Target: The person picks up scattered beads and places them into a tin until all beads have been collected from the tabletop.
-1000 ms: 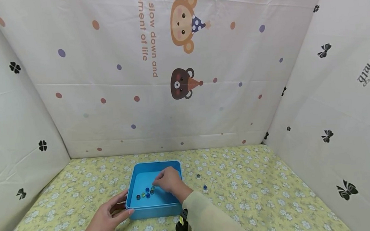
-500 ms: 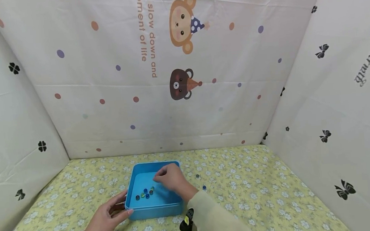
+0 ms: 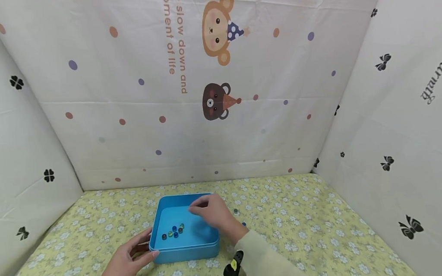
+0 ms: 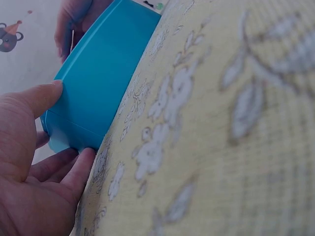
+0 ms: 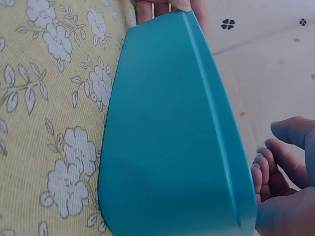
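My left hand point(image 3: 127, 260) grips the near left corner of a blue plastic box point(image 3: 186, 254), thumb at the front rim and fingers along the left side. In the left wrist view the thumb and fingers wrap that box corner. Over the box's right part hovers my right hand point(image 3: 211, 210), fingers loosely curled. The right wrist view shows its thumb point(image 5: 290, 132) apart from the forefinger, with nothing between them. Several small glass marbles, among them a blue marble point(image 3: 175, 228) and a brown marble point(image 3: 164, 237), lie clustered on the box floor.
Two marbles lie on the flowered cloth point(image 3: 289, 219) right of the box: a greenish marble point(image 3: 236, 211) and a blue one partly hidden by the right forearm. A black strap point(image 3: 233, 267) hangs at the right sleeve. Printed white sheets point(image 3: 189, 136) enclose the table behind and at both sides.
My right hand has drawn away from the marble cluster, up and to the right inside the box, its forearm shifting right over the blue marble outside. The left hand keeps its grip.
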Demonstrator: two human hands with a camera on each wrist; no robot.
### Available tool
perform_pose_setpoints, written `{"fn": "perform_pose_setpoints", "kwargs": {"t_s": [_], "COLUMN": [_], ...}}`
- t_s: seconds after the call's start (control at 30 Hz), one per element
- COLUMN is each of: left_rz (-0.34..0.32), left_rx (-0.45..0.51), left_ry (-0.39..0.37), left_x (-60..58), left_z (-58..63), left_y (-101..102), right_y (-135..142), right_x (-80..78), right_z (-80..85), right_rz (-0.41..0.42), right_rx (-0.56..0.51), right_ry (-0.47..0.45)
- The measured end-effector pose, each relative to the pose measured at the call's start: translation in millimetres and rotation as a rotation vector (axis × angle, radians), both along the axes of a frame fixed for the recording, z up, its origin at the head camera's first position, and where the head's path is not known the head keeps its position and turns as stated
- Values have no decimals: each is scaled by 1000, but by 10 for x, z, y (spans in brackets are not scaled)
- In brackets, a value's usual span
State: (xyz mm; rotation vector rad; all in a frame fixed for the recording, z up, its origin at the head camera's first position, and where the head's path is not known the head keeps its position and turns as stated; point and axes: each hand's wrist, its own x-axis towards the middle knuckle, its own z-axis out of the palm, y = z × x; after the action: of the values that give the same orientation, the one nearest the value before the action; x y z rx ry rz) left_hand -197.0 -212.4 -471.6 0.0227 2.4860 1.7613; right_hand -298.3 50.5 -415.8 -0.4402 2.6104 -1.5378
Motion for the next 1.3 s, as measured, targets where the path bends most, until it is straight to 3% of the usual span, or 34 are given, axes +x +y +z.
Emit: {"fn": "perform_pose_setpoints", "kwargs": {"t_s": [0.2, 0.5, 0.87, 1.13, 1.3], "left_rz": [0, -8, -4, -9, -7], "left_rx": [10, 16, 9, 9, 4], "left_ry": [-4, -4, -4, -3, -5], "left_x": [6, 3, 17, 8, -2], "left_z": [12, 14, 40, 23, 8], "left_y": [5, -3, 3, -7, -14], "right_y": [78, 212, 437, 623, 731], "right_x": [24, 55, 160, 195, 206], "right_z": [18, -68, -109, -183, -252], "right_rz": [-15, 4, -34, -73, -104], "right_rx": [-44, -225, -354, -371, -383], "right_ry": [11, -9, 13, 71, 48]}}
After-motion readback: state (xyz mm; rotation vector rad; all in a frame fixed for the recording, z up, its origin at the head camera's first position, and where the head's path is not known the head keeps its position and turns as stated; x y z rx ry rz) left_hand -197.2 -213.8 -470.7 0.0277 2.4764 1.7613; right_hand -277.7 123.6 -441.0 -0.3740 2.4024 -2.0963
